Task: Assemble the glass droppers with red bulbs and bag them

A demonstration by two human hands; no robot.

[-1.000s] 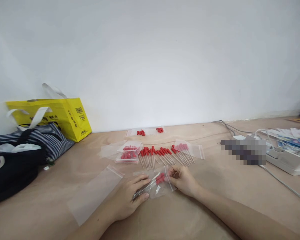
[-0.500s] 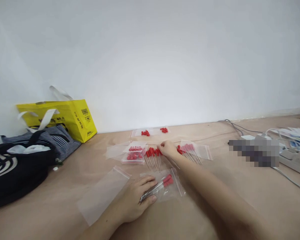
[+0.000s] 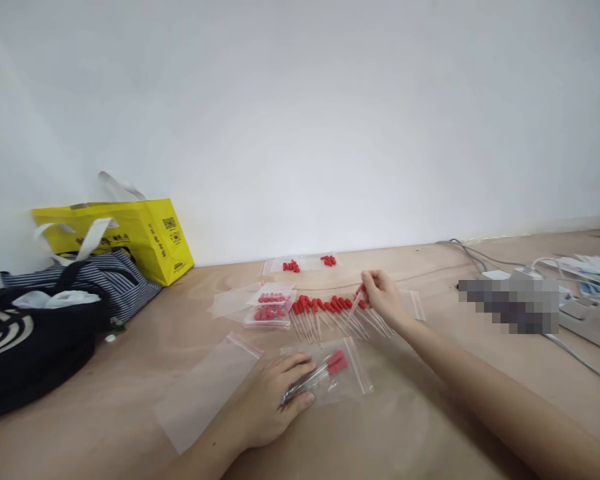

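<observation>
My left hand [image 3: 273, 397] is curled over a clear zip bag [image 3: 357, 373] on the table. Its thumb and fingers hold the tube ends of several red-bulbed droppers [image 3: 336, 362] inside. Further off, my right hand [image 3: 384, 293] pinches a red-topped dropper [image 3: 359, 293] whose thin pale tube slants down. Loose droppers [image 3: 307, 307] lie in a row left of that hand and partly under it, bulbs toward the wall. An unfilled zip bag [image 3: 205, 390] lies flat beneath my left forearm. Filled bags with red bulbs [image 3: 270, 312] are stacked left of the row.
Near the wall, another clear bag [image 3: 310, 265] bears small red bulbs in two clusters. A yellow shopping bag [image 3: 163, 233], a striped bag [image 3: 135, 280] and a black bag [image 3: 65, 340] stand at left. Power strips [image 3: 590, 320] with cables and papers [image 3: 595, 270] are at right.
My right hand has moved right along the dropper row, uncovering droppers in the middle, and now has one pinched between its fingers. The left hand has stayed on the bag.
</observation>
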